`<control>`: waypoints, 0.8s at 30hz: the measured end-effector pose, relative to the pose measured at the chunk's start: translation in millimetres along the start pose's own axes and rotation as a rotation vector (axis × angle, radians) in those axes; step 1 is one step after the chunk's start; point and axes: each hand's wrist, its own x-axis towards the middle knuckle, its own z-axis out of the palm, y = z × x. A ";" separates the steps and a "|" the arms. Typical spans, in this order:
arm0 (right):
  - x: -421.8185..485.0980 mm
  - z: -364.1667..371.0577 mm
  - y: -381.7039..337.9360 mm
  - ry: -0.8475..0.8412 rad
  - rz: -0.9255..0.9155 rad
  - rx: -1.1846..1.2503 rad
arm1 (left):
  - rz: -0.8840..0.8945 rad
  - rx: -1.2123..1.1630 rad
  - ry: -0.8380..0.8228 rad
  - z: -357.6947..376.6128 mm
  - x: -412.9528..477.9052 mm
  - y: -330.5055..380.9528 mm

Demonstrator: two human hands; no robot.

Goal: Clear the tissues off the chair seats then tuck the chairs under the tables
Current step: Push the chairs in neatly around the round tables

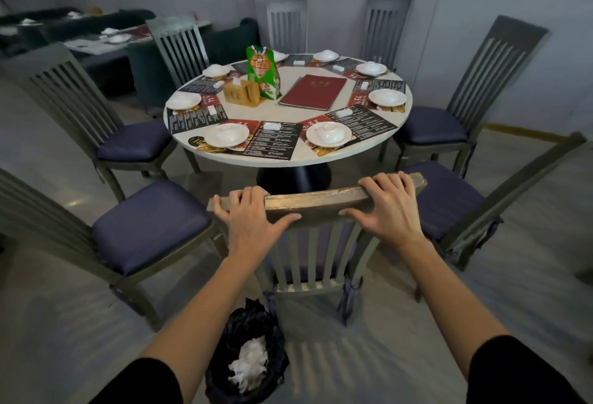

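Your left hand [248,217] and right hand [386,208] grip the near chair [316,203]; a skewed push could knock neighbouring chairs or the table [279,160].

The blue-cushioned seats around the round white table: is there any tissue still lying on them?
No, the visible blue-cushioned seats are bare, and crumpled white tissues sit in the black-lined bin on the floor.
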 end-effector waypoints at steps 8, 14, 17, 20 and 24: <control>22.8 15.7 -3.2 -0.024 0.046 0.000 | 0.036 -0.016 0.008 17.5 32.5 -12.3; 45.5 28.7 2.6 -0.092 0.073 -0.005 | 0.046 -0.011 -0.009 29.4 55.8 -15.9; 56.6 31.5 11.6 -0.149 0.076 -0.029 | 0.034 -0.013 -0.040 33.8 64.6 -9.3; 65.4 34.2 16.9 -0.179 0.076 -0.059 | 0.022 -0.021 -0.055 37.3 72.4 -5.4; 69.4 37.6 11.4 -0.199 0.080 -0.093 | 0.022 -0.021 -0.057 35.9 77.9 -11.6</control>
